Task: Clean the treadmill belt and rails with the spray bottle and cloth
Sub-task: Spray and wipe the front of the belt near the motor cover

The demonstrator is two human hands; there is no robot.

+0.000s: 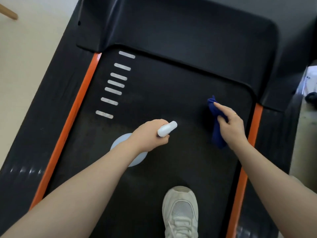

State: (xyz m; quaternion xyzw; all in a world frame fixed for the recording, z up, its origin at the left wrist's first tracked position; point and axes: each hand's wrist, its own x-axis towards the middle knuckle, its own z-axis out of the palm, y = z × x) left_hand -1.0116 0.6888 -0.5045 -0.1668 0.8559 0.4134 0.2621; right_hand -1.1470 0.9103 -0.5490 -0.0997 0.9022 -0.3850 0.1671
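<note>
The black treadmill belt [163,93] fills the view, edged by an orange strip on the left [80,103] and one on the right [253,127], with black side rails [42,117] outside them. My left hand [151,134] grips a white spray bottle [167,128]; its nozzle points forward over the belt's middle, and its pale round body shows below my wrist. My right hand [231,124] holds a dark blue cloth [217,134] above the belt's right side, index finger stretched along the cloth.
Several white dashes [113,91] mark the belt's left part. The black motor cover [180,40] spans the far end. A white sneaker [181,212] stands on the belt near me. Pale floor [25,57] lies to the left, with a wooden leg [8,12] at the top corner.
</note>
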